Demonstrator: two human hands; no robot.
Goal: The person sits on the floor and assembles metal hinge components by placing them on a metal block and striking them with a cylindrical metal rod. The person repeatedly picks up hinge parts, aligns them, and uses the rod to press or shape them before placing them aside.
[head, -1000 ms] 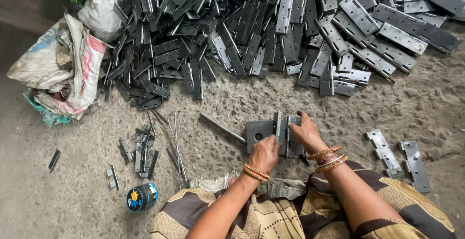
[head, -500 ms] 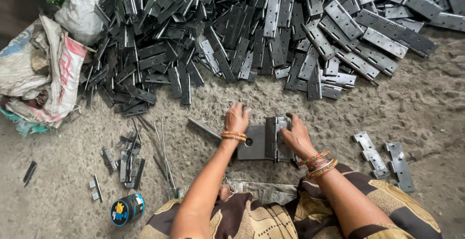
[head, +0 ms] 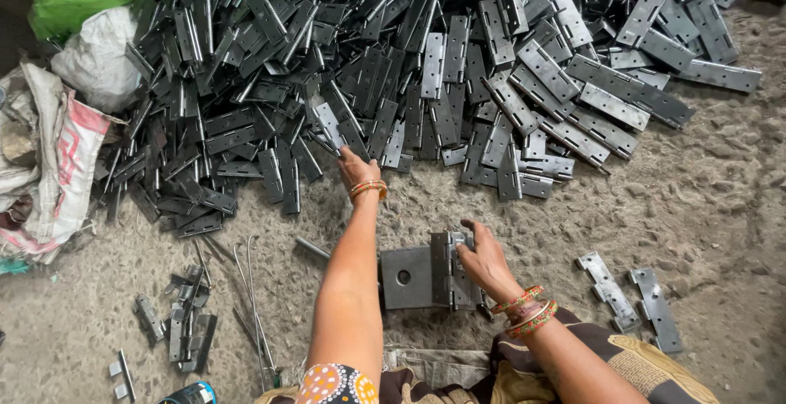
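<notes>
Steel hinge pile (head: 458, 68) meets left hand (head: 357, 168); sacks (head: 57, 167) alongside.

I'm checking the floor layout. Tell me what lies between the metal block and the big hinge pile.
Head view: mostly bare gritty floor. The left hand and forearm cross it from near the block to the pile; a short metal rod lies left of the arm.
</notes>
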